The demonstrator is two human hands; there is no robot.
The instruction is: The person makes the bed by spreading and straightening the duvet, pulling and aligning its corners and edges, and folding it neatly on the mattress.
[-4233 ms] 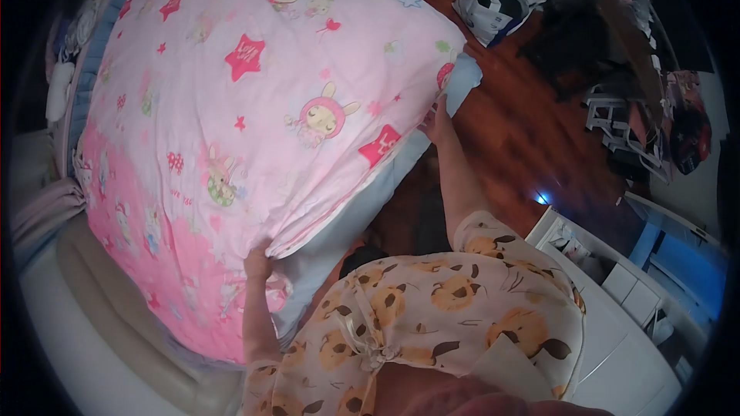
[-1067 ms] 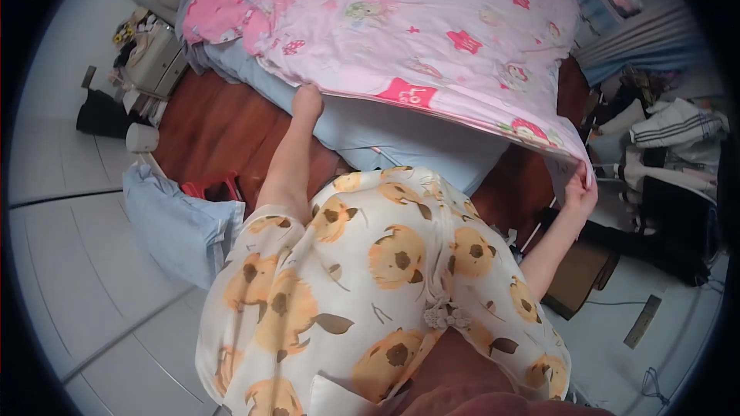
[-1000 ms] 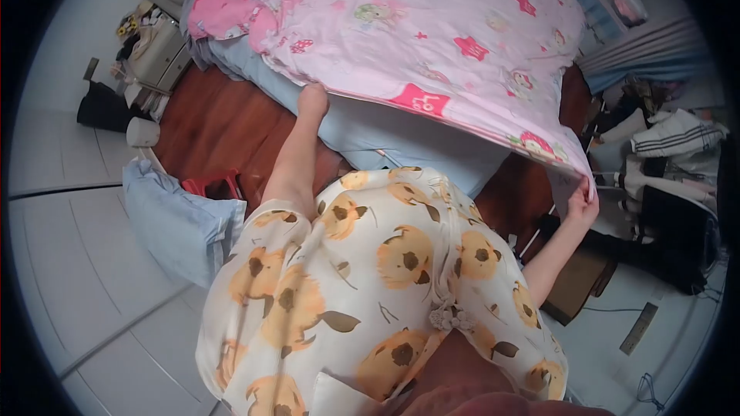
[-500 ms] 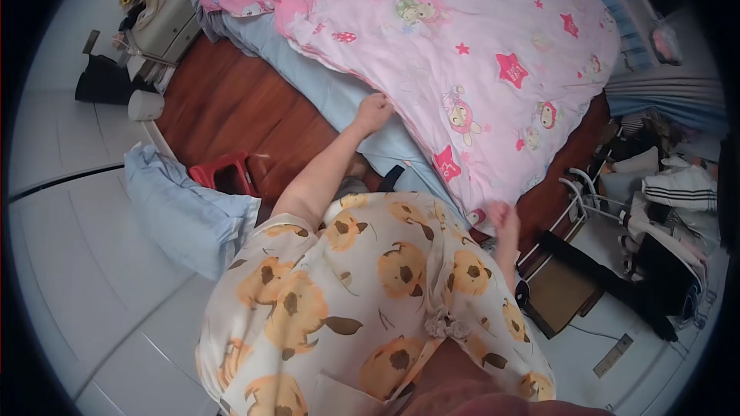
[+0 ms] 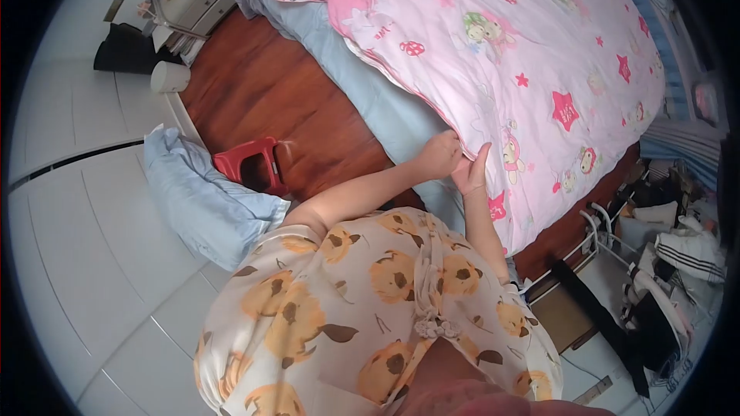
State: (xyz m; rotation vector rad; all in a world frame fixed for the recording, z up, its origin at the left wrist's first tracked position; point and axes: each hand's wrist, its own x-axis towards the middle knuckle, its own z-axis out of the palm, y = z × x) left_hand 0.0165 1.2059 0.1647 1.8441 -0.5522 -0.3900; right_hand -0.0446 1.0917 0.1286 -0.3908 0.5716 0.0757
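Left hand [image 5: 440, 156] pinches the quilt [image 5: 539, 46] edge; right hand's [image 5: 472, 176] grip there I can't tell; lopsided tugging could skew it.

Bare left hand [image 5: 441, 156]: fingers curled, ahead of the torso in cream, orange-flowered fabric [image 5: 351, 308] | bare right hand [image 5: 470, 174]: just beside left hand, thumb spread | left forearm [image 5: 362, 196]: slanting across torso's front

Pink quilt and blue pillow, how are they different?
The pink quilt has stars and cartoon figures; the blue pillow looks plain. The quilt is far bigger than the pillow. The left hand and right hand are at the quilt's edge; neither touches the pillow. Both are cloth.
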